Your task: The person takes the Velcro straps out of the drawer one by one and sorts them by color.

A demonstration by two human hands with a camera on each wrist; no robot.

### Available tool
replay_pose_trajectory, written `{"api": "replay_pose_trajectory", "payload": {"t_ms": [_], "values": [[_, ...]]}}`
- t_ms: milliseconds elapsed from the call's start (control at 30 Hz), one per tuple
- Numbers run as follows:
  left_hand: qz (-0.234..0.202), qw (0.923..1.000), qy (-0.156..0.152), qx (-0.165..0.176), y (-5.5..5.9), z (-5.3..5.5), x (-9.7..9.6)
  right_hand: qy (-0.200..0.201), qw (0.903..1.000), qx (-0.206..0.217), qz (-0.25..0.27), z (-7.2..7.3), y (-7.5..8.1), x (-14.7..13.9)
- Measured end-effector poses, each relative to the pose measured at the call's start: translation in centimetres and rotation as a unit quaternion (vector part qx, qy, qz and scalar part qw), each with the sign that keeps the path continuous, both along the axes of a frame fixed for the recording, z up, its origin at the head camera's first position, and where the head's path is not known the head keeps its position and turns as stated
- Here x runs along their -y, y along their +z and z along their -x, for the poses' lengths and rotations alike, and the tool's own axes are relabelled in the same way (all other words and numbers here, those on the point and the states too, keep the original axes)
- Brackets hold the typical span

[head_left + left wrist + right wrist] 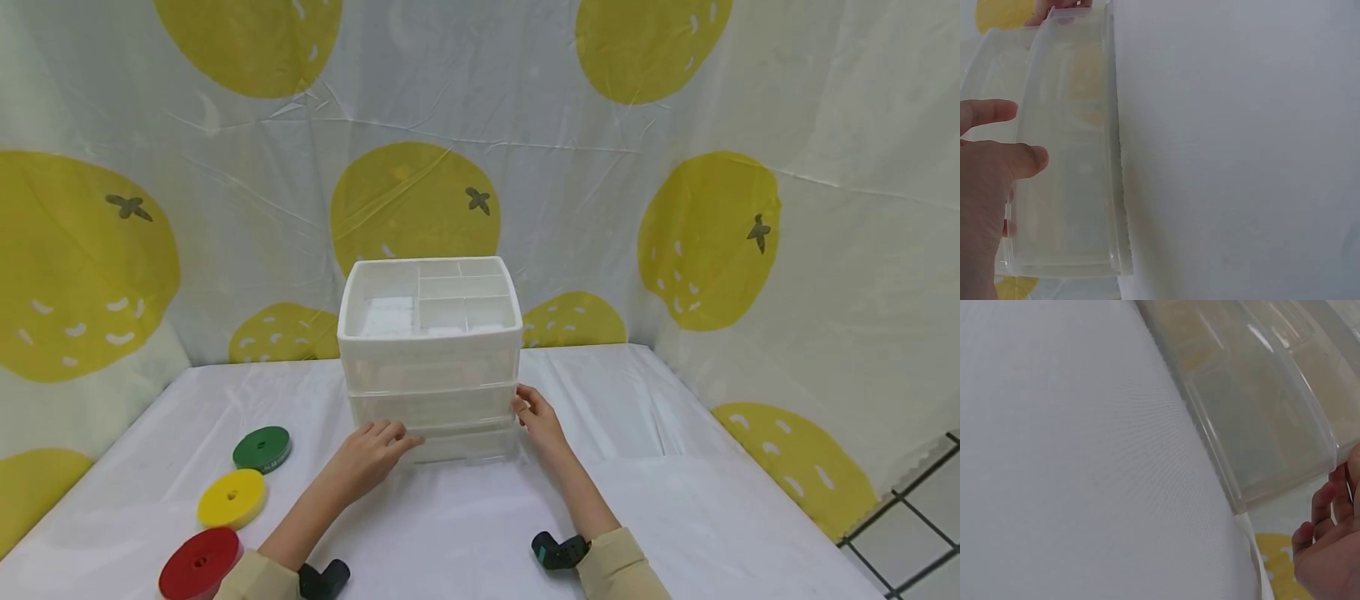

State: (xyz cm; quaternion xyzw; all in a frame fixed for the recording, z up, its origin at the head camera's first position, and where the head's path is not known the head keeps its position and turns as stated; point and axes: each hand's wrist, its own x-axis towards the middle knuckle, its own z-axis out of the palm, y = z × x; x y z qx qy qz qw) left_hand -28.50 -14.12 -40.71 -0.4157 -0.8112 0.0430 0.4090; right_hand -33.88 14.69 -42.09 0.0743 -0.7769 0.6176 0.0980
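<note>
A white plastic drawer unit (431, 367) with translucent drawers stands at the back middle of the table. Its top is a tray (465, 287) split into compartments. My left hand (371, 454) is at the front left of the lower drawers, its thumb (1032, 159) over the bottom drawer's front (1072, 187) and the index finger above. At the unit's right side is my right hand (542, 421). In the right wrist view, its bent fingers (1322, 503) are right at the drawer's side edge. The tips of some fingers are hidden by the unit.
On the left of the white-covered table (450, 533) lie a green disc-shaped roll (262, 448), a yellow one (231, 497) and a red one (198, 562). A curtain (570, 208) with yellow fruit prints hangs behind and at the sides. Black grid bars (930, 521) show at the lower right.
</note>
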Motion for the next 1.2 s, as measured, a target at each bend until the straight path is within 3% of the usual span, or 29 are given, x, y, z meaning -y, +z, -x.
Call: {"api": "replay_pose_trajectory", "payload": {"t_ms": [167,400,700,1200], "values": [[0.009,0.9998,0.011,-0.012,0.0,0.2,0.0,0.0,1.0,0.003,0.004,0.1,0.1,0.1],[0.015,0.9995,-0.002,-0.028,0.0,0.7,0.0,-0.001,0.9999,0.009,0.005,0.0,0.1,0.1],[0.034,0.9994,0.007,-0.001,0.1,0.9,0.2,-0.009,0.9998,0.015,0.002,0.1,0.3,0.1],[0.035,0.9991,0.021,-0.005,-0.1,1.2,0.1,-0.012,0.9996,0.025,-0.009,0.1,0.3,0.1]]}}
